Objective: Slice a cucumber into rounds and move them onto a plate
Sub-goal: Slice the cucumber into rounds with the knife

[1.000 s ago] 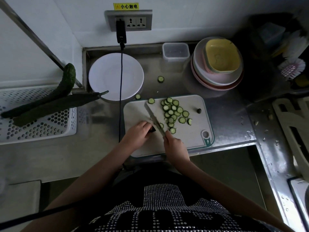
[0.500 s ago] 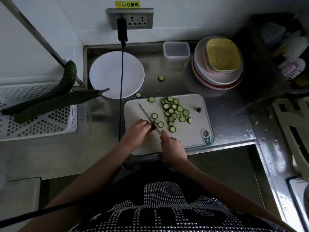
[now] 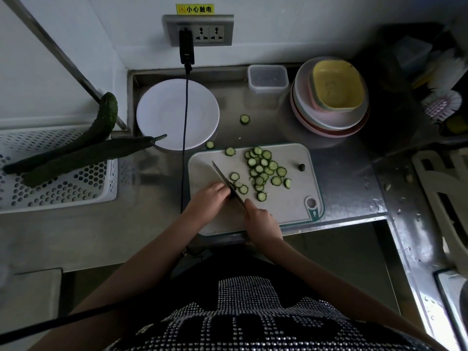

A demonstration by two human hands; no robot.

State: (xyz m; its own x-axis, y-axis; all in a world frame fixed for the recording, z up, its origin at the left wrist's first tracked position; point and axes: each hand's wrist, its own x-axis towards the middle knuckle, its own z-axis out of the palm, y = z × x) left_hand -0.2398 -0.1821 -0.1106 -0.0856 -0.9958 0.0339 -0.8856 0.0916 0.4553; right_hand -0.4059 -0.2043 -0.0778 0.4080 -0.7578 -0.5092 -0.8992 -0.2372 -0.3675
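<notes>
On the white cutting board (image 3: 288,198) lies a heap of cucumber rounds (image 3: 263,168). My left hand (image 3: 209,200) curls over the last short cucumber stub, which is almost fully hidden under its fingers. My right hand (image 3: 260,220) grips the handle of a knife (image 3: 226,182), whose blade runs along the left fingertips, point toward the board's far left. A few fresh rounds (image 3: 239,183) lie just right of the blade. The white plate (image 3: 162,115) stands behind the board at the left with nothing on it.
Two rounds (image 3: 245,119) lie loose on the steel counter. Two whole cucumbers (image 3: 83,153) rest over a white perforated basket (image 3: 58,183) at left. A black cable (image 3: 186,127) hangs across the plate. A clear box (image 3: 268,78) and stacked bowls (image 3: 329,97) stand at the back right.
The knife has shifted left along the stub and new rounds have dropped to the right of the blade. My left hand has stayed on the stub.
</notes>
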